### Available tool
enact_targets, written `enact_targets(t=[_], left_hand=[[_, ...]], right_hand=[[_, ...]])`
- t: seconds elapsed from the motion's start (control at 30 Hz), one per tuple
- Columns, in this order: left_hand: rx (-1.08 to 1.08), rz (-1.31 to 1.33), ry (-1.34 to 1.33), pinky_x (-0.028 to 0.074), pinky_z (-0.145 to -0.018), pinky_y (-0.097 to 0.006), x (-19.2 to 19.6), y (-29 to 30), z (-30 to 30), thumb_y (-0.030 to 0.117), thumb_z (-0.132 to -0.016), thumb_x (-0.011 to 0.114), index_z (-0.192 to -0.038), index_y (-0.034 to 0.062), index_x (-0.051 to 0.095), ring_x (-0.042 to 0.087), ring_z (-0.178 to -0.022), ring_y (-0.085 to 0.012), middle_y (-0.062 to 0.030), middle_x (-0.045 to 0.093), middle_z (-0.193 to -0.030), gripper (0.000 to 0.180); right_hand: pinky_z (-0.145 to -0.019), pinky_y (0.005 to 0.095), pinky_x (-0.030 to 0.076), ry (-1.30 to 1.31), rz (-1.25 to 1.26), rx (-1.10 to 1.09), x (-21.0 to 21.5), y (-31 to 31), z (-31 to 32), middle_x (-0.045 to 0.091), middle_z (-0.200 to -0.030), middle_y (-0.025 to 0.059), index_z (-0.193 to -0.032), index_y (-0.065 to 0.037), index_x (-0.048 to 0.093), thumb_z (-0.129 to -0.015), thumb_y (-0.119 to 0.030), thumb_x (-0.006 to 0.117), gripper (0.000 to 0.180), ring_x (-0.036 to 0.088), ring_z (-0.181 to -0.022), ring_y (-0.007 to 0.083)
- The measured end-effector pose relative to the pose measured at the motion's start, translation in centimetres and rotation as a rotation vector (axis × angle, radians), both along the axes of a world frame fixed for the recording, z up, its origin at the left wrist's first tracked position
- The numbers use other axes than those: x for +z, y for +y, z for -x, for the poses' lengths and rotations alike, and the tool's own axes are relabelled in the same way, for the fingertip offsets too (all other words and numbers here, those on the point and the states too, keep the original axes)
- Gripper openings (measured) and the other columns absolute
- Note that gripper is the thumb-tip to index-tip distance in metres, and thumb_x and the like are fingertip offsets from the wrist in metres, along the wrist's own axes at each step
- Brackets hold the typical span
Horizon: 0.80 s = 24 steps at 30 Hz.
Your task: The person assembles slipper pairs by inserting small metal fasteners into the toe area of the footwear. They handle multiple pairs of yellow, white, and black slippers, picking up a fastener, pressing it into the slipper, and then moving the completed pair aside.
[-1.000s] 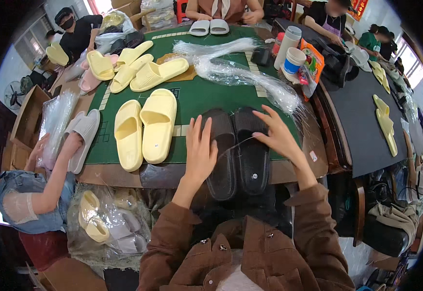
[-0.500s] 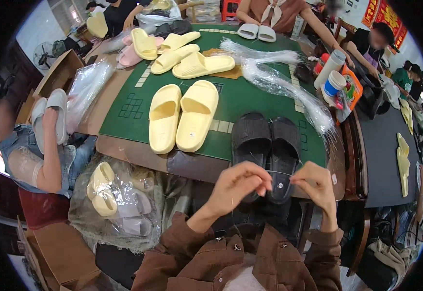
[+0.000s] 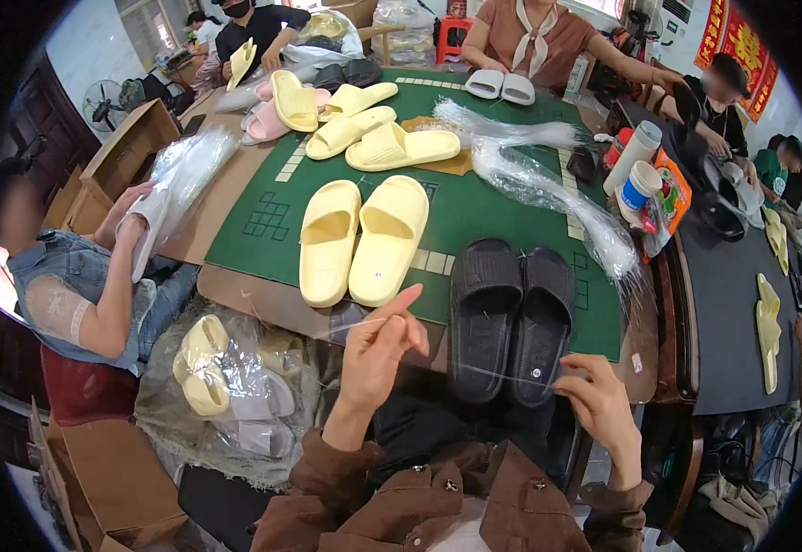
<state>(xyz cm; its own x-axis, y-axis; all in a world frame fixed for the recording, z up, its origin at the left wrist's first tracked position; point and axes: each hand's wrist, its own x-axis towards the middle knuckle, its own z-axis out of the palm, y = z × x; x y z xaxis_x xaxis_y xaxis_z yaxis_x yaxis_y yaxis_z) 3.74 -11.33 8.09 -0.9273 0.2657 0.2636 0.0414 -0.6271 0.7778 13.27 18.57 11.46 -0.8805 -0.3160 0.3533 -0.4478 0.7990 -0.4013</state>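
Note:
A pair of black slide sandals, the left one [image 3: 486, 304] and the right one [image 3: 546, 322], rests side by side at the table's near edge. Low across their heel ends runs a thin clear plastic strand [image 3: 502, 376]. Thumb and fingertips of my right hand [image 3: 603, 405] pinch its right end. My left hand [image 3: 373, 359] is closed, left of the sandals, with the index finger raised. A strand sticks out leftward from its fingers, and the line across the sandals leads back toward it. Beyond stands a pale yellow pair, left slide [image 3: 329, 244] and right slide [image 3: 389, 239].
More yellow slides [image 3: 403, 147] lie farther back on the green mat [image 3: 263, 253]. A bundle of clear strands [image 3: 548, 189] stretches along the right. Cups [image 3: 638, 189] crowd the right edge. At left, a person handles a light slide [image 3: 148, 230]; bagged slides [image 3: 235, 386] sit below.
My left hand has moved left, away from the sandals, and my right hand slightly lower. The strand between them now spans wider. The person at left has brought the light slides toward the plastic bags.

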Motion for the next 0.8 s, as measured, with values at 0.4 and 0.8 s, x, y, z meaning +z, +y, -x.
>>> enact_targets(t=[0.4,0.8], left_hand=[[0.122,0.684,0.138,0.043,-0.053,-0.021,-0.6,4.2,-2.9,0.000,-0.092,0.055,-0.113,0.0029,0.043,0.054,-0.060,-0.0077,-0.0068,0.060,-0.078,0.024],[0.255,0.902,0.494,0.048,-0.076,-0.035,-3.0,5.6,-3.0,-0.013,-0.079,0.046,-0.109,-0.0018,0.057,0.060,-0.086,-0.0318,-0.0165,0.059,-0.095,0.034]], right_hand=[[-0.077,0.0379,0.044,0.152,-0.400,-0.024,0.5,-1.9,-0.6,0.056,-0.102,0.0030,-0.099,-0.009,0.064,-0.070,-0.005,0.062,0.030,0.054,-0.091,0.0235],[-0.078,0.0392,0.053,0.150,-0.131,0.016,-4.9,-0.9,2.0,0.062,-0.108,0.0132,-0.105,-0.003,0.061,-0.074,0.002,0.060,0.032,0.063,-0.095,0.0314]])
